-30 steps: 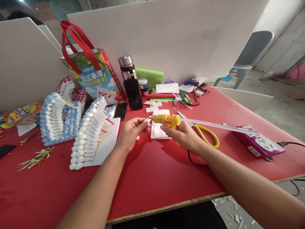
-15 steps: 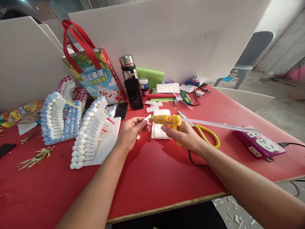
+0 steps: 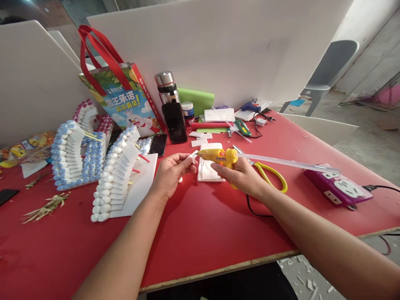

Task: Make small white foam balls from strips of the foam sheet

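My right hand (image 3: 242,177) grips a yellow hot glue gun (image 3: 218,156) with a long clear glue stick (image 3: 287,163) sticking out behind it. The gun's nozzle touches a small white foam piece (image 3: 191,158) pinched in the fingers of my left hand (image 3: 171,173). Both hands hover above the red table (image 3: 203,233). Beneath the gun lies a stack of white foam pieces (image 3: 208,170). A white stepped foam model (image 3: 120,179) stands just left of my left hand.
Yellow-handled scissors (image 3: 270,177) and a purple power strip (image 3: 339,187) lie to the right. A blue-tipped foam model (image 3: 75,156), a printed bag with red handles (image 3: 125,98), a steel flask (image 3: 167,87), phones (image 3: 158,144) and craft supplies line the back, before white partitions (image 3: 218,46).
Hardly anything has changed; the hands keep the glue gun's nozzle against the small foam piece, with only a slight shift of the view.
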`<state>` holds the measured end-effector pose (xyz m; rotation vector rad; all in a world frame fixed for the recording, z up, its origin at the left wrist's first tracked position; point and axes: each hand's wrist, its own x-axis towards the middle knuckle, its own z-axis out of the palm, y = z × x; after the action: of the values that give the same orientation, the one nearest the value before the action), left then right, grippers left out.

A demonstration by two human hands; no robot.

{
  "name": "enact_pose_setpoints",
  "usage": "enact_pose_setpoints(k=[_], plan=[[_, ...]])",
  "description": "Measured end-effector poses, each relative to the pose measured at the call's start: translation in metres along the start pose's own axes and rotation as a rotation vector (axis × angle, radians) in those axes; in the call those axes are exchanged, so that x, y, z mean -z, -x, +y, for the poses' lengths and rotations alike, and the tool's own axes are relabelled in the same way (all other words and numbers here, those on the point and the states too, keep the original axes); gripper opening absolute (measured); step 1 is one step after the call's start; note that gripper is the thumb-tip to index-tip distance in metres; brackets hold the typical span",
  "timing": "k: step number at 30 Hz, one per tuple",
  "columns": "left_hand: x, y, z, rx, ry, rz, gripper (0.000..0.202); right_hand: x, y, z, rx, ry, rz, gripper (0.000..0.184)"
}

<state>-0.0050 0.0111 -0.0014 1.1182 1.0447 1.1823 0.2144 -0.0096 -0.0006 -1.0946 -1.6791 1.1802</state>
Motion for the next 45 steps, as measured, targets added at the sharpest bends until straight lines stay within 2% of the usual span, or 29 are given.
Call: enact_pose_setpoints(k=[4, 11, 20, 27, 35, 39, 42, 45], plan=[[0.0, 0.001, 0.001, 0.0, -0.004, -0.007, 0.029, 0.002, -0.001, 0.001, -0.084, 0.05, 0.052, 0.051], [0.0, 0.001, 0.002, 0.007, 0.014, -0.021, 0.027, 0.002, 0.002, -0.003, -0.043, 0.007, 0.073, 0.047], [-0.001, 0.0, 0.001, 0.018, 0.033, 0.003, 0.028, -0.002, 0.002, -0.001, -0.005, -0.034, -0.026, 0.045], [0.001, -0.001, 0.002, 0.04, 0.055, 0.016, 0.03, 0.001, -0.001, 0.003, -0.103, 0.03, 0.06, 0.051], [0.006, -0.002, 0.001, 0.108, 0.18, 0.041, 0.026, -0.001, 0.002, -0.002, -0.031, -0.04, 0.01, 0.048], [0.003, 0.0, 0.003, 0.119, 0.184, 0.011, 0.025, -0.001, 0.002, 0.002, -0.013, -0.04, 0.004, 0.046], [0.003, 0.0, 0.004, 0.122, 0.182, 0.003, 0.025, 0.0, -0.001, 0.005, -0.048, -0.011, 0.044, 0.048], [0.003, 0.0, 0.003, 0.116, 0.176, 0.006, 0.024, 0.005, -0.005, 0.007, -0.092, 0.001, 0.155, 0.047]])
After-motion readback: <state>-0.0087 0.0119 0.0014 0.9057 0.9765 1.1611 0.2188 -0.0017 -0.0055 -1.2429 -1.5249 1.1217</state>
